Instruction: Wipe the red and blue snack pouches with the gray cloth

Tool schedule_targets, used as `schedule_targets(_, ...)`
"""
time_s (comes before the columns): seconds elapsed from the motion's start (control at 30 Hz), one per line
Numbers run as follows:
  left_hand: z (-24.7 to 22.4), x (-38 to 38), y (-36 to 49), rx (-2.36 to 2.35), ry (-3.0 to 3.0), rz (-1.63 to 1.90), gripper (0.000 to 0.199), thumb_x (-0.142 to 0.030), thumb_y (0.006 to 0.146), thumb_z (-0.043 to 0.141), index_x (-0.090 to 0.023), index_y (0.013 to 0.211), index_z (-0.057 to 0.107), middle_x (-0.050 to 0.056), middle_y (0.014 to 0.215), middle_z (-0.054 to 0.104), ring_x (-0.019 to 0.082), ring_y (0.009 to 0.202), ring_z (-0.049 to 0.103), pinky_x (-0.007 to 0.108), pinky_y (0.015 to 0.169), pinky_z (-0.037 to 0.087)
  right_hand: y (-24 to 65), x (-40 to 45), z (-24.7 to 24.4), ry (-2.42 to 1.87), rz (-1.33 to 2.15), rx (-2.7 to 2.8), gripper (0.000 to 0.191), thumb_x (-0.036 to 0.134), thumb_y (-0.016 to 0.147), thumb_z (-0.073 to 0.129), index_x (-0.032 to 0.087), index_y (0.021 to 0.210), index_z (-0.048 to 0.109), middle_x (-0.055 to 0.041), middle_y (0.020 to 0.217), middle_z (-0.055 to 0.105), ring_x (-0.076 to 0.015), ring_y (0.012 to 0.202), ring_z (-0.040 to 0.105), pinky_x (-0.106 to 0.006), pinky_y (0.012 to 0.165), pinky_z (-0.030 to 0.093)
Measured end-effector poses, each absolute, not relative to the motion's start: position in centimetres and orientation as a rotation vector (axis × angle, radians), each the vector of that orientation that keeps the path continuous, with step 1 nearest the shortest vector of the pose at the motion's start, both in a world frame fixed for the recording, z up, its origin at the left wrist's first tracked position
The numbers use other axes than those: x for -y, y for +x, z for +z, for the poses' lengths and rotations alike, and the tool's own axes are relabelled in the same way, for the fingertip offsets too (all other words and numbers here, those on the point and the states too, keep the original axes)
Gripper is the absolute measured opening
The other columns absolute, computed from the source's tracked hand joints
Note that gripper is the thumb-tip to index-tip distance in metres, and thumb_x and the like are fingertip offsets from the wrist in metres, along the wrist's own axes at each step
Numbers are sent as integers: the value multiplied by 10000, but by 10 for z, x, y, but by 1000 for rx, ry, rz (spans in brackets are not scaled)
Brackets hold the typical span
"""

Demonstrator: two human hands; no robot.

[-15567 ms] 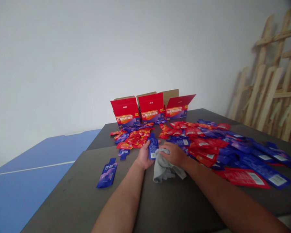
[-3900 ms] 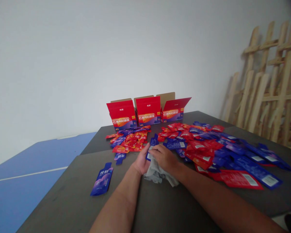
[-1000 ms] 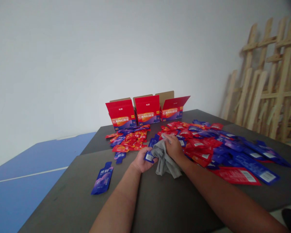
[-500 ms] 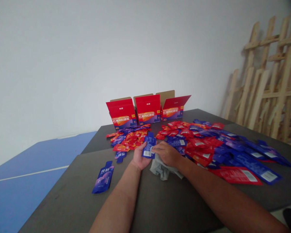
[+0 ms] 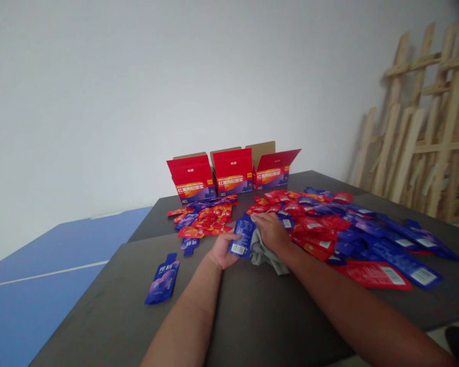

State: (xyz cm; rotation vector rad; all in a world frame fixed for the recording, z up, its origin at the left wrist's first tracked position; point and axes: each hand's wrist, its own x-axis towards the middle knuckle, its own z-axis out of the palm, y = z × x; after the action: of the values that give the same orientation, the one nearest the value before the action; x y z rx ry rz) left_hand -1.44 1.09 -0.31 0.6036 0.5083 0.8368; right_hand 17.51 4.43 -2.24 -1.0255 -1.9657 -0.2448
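Observation:
My left hand (image 5: 224, 251) grips a blue drink pouch (image 5: 242, 237) by its left edge, with the barcode side facing up. My right hand (image 5: 271, 232) is closed on a grey cloth (image 5: 265, 257), which hangs below the palm and touches the pouch's right side near its spout. Left of my hands, a single blue pouch (image 5: 162, 279) lies flat on the dark table (image 5: 115, 306). Beyond the left hand spreads a pile of red and blue pouches (image 5: 204, 220). A larger mixed pile (image 5: 321, 224) lies beside my right hand and forearm.
Three open red cartons (image 5: 193, 186) stand in a row at the table's back, flaps raised. A blue table with a white line (image 5: 61, 255) adjoins on the left. Wooden frames (image 5: 424, 127) lean against the wall at right.
The pouch has turned slightly and shifted right in my left hand. My right hand has moved up and right with the cloth, from the pouch's face to its upper right edge.

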Motion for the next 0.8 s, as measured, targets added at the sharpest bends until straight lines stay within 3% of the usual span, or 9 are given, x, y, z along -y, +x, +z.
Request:
schedule_targets(0.1, -3, -15, -15, -547, 561, 926, 292, -122, 764, 589, -97, 1054, 610, 115, 913, 683, 208, 811, 668, 327, 776, 508, 180, -50, -23, -1099, -196, 1830, 319, 114, 880, 431, 148, 1093, 666, -116, 1036, 659, -237, 960, 556, -422, 867, 459)
schedule_targets(0.2, -1, -21, -17, -589, 454, 1086, 207, -165, 815, 589, -129, 1018, 598, 55, 829, 657, 106, 640, 628, 193, 578, 492, 177, -44, -17, -1010, -188, 1765, 321, 150, 897, 426, 161, 1137, 638, -113, 1070, 643, -237, 1005, 547, -440, 900, 450)
schedule_targets(0.27, 0, -24, -19, -545, 397, 1129, 174, -219, 847, 566, -147, 1003, 591, -9, 688, 585, 31, 451, 500, 116, 399, 366, 169, -32, -12, -873, -189, 1854, 336, 154, 903, 420, 181, 1176, 614, -105, 1087, 635, -232, 1022, 540, -437, 904, 452)
schedule_targets(0.33, 0, -23, -19, -484, 386, 1129, 206, -299, 858, 556, -163, 1007, 596, -49, 591, 499, 8, 357, 373, 105, 320, 250, 157, -17, -8, -725, -193, 2003, 349, 147, 906, 416, 194, 1201, 596, -101, 1092, 629, -223, 1008, 536, -418, 880, 468)
schedule_targets(0.47, 0, -19, -14, -534, 377, 1054, 284, -413, 811, 593, -156, 927, 630, -12, 622, 564, 57, 441, 493, 143, 376, 353, 133, 5, -7, -521, -260, 2227, 330, 140, 893, 456, 177, 1190, 596, -97, 1132, 621, -217, 995, 518, -389, 881, 474)
schedule_targets(0.63, -8, -16, -11, -595, 387, 988, 275, -380, 768, 623, -128, 665, 584, -4, 549, 544, 86, 473, 527, 186, 476, 442, 123, 7, -10, -493, -300, 2234, 303, 117, 884, 451, 162, 1124, 630, -92, 1105, 634, -213, 943, 522, -380, 860, 481)
schedule_targets(0.8, -12, -14, -8, -547, 410, 935, 255, -378, 759, 628, -138, 678, 595, 34, 623, 614, 170, 652, 623, 283, 683, 507, 126, -2, -14, -632, -240, 2148, 327, 146, 888, 462, 147, 1181, 607, -99, 1123, 635, -222, 972, 523, -383, 873, 478)
